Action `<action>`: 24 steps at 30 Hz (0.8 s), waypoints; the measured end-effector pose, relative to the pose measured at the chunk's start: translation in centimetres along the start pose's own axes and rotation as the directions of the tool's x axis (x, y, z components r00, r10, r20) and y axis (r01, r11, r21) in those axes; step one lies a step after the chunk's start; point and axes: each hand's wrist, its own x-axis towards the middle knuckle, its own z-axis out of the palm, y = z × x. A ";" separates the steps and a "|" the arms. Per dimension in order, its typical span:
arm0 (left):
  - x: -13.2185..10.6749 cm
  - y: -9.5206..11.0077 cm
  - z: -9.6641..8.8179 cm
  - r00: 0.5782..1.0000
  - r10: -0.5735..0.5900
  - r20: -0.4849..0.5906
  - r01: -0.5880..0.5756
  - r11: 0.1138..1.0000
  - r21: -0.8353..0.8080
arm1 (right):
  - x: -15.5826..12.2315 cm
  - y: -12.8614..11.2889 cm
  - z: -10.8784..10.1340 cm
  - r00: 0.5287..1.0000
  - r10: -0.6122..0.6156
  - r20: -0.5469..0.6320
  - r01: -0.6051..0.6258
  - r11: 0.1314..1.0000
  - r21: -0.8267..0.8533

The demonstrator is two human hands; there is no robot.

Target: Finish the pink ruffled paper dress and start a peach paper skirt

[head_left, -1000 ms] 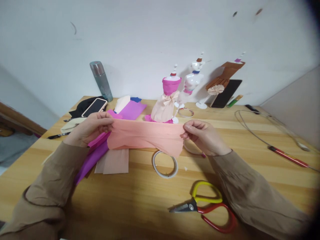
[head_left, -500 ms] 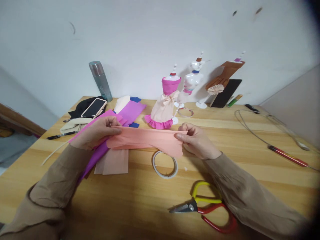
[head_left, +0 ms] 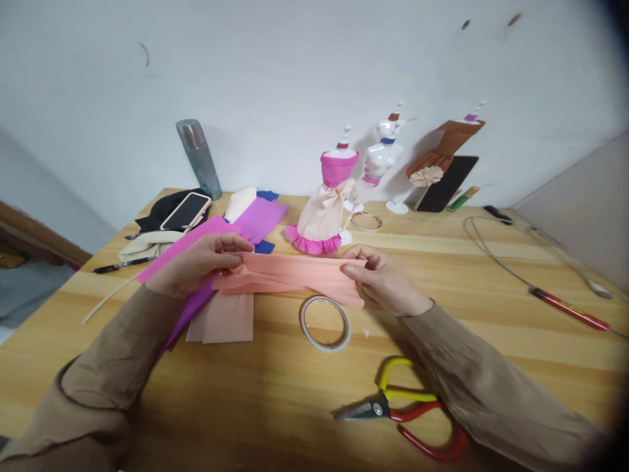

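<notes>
A strip of peach crepe paper (head_left: 295, 272) is stretched sideways above the table, its top edge folded. My left hand (head_left: 201, 262) pinches its left end between thumb and fingers, and my right hand (head_left: 381, 275) pinches the right end the same way. Under the strip lies a roll of white tape (head_left: 325, 324). Scissors (head_left: 398, 406) with one yellow and one red handle rest near my right forearm. Beyond the strip stands a small dress form (head_left: 324, 200) in a pink and cream dress. Pink and purple sheets (head_left: 260, 219) lie beside and beneath my left hand.
The wooden table (head_left: 275, 406) meets the wall. A phone (head_left: 185, 211), a pen (head_left: 122, 265) and a flask (head_left: 199, 160) are at the left. More dress forms (head_left: 383, 160) and a dark tablet (head_left: 445, 187) stand behind. A red tool (head_left: 570, 308) with a cord lies right.
My left fingers have spread a little and shifted slightly right along the strip's top edge. My right fingers have moved slightly left. The strip stays held between both hands.
</notes>
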 end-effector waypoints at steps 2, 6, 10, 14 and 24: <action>-0.1 -0.1 0.6 0.999 -0.034 -0.001 0.034 0.999 0.004 | -0.1 0.0 -0.1 1.000 0.016 0.012 -0.016 1.000 -0.002; -0.3 -0.1 1.6 0.997 -0.075 -0.011 0.075 0.997 0.030 | -0.1 0.4 -0.6 1.000 -0.007 0.027 0.008 1.000 -0.023; -0.4 -0.1 1.2 0.998 -0.053 0.027 0.051 0.996 0.069 | 0.1 0.7 -1.1 0.999 -0.022 0.038 0.023 0.999 -0.028; -0.3 0.1 0.1 1.000 -0.003 0.008 0.002 0.999 0.051 | 0.2 0.4 -1.2 1.000 -0.026 0.011 0.026 1.000 0.011; -1.5 2.5 0.6 0.972 0.065 -0.226 -0.021 0.981 0.191 | 0.5 -0.3 -0.8 0.995 0.029 -0.100 -0.017 0.993 0.121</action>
